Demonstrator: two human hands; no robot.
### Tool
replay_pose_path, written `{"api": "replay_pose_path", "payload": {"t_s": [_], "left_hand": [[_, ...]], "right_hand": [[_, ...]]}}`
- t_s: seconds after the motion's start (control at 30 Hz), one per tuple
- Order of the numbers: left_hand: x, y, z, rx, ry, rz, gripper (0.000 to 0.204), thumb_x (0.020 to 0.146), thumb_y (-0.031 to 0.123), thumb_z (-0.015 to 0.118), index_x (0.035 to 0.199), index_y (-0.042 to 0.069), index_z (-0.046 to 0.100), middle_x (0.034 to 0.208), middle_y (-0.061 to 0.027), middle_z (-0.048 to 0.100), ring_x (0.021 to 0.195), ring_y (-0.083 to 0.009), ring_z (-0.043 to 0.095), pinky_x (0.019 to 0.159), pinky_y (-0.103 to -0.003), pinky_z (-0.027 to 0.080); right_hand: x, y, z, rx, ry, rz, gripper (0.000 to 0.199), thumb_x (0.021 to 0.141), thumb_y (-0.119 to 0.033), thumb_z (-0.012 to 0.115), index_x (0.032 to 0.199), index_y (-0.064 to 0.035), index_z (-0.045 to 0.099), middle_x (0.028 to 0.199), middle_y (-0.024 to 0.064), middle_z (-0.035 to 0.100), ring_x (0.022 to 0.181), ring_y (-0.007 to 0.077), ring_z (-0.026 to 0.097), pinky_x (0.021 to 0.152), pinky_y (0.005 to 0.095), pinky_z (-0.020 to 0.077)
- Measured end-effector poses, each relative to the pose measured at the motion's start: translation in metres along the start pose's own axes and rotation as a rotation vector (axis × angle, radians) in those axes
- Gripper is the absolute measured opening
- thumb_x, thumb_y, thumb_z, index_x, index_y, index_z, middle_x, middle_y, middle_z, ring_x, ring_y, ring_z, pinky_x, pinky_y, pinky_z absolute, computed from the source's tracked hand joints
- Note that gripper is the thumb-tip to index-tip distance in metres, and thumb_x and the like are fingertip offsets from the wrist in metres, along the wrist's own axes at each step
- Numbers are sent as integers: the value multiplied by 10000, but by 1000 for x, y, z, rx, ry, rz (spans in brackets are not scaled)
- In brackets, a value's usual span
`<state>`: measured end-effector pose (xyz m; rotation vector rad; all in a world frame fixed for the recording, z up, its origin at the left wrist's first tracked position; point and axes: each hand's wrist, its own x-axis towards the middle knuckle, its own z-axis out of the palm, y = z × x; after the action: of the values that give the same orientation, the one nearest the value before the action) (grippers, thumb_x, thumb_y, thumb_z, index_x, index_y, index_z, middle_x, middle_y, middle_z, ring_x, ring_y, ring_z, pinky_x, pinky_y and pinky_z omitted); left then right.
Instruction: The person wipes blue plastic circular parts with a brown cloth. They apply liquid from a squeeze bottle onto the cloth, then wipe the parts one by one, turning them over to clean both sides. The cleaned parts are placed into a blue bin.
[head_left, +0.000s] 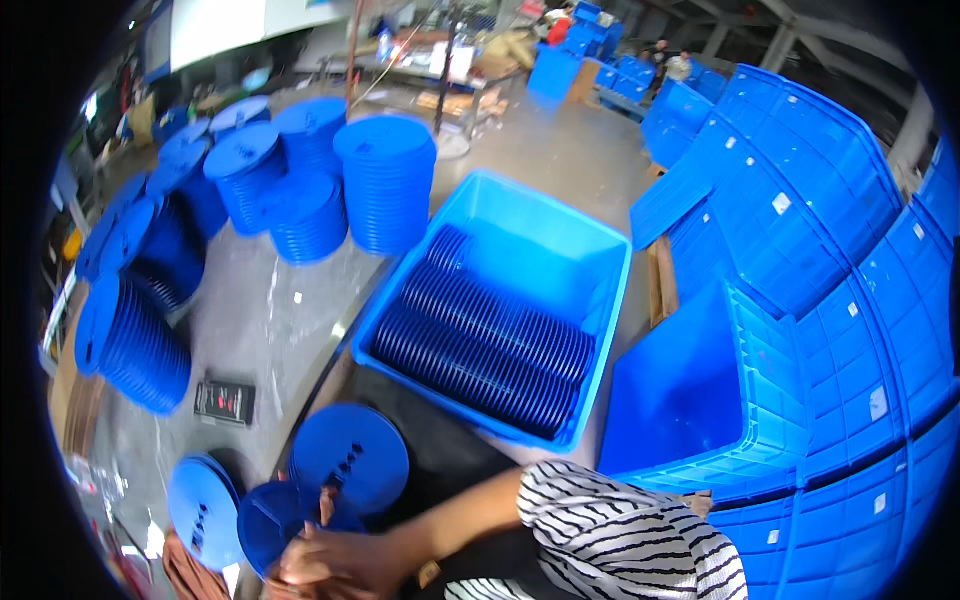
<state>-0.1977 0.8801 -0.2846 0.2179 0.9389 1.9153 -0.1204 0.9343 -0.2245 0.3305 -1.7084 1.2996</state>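
Note:
My right hand [335,563], below a striped sleeve, is at the lower edge with its fingers curled closed. Whatever lies inside those fingers is hidden. Brownish skin shows just under it, perhaps my left hand, too covered to make out. Right by the hands is a blue round piece [268,522], partly covered. Just beyond lies a blue slotted disc [352,450] on top of others. Another slotted disc [200,510] leans in a short stack to the left. Ahead, a light blue plastic bin [540,215] holds rows of dark blue discs [480,345] standing on edge.
Tall stacks of blue discs [385,185] stand on the grey surface at the left. A small black box [225,402] lies nearer. To the right, an open blue bin [680,400] sits beside a wall of stacked blue bins [800,180]. A cluttered table [420,75] is behind.

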Motion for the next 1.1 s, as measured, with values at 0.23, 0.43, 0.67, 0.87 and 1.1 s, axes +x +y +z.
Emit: {"api": "replay_pose_path", "payload": {"t_s": [0.23,0.43,0.67,0.87,1.1], "left_hand": [[-24,14,11,-98,26,3,670,871,22,651,1452,65,320,1167,-116,577,1036,-222,583,952,-373,460],[-60,12,3,-69,53,164,636,875,38,659,1435,59,359,1088,-121,625,976,-221,625,924,-361,480],[-49,-13,-12,-159,82,156,637,839,60,722,1407,57,432,1049,-124,671,1009,-236,645,941,-393,484],[-55,-8,0,78,218,110,667,848,161,730,1423,71,404,1087,-118,660,1059,-230,627,992,-401,452],[-51,-6,-13,29,-19,147,592,905,233,671,1418,83,415,1088,-124,659,1060,-246,624,992,-405,451]], "right_hand": [[32,33,-22,-297,-33,375,346,669,-199,816,918,-48,627,886,91,638,821,234,640,729,357,520],[-58,-39,-80,-455,-37,661,456,698,-102,807,1095,-2,607,1064,116,661,952,221,651,839,343,511],[-36,34,-112,-673,288,579,331,795,-22,716,1099,30,597,1067,108,647,1008,238,626,908,343,496],[-51,5,-86,-776,-223,95,496,768,-103,724,1185,-81,455,1143,130,612,1022,318,607,830,391,495],[-11,65,-119,-905,7,765,479,692,-338,835,1004,-5,689,941,172,694,887,252,685,783,389,540]]}}
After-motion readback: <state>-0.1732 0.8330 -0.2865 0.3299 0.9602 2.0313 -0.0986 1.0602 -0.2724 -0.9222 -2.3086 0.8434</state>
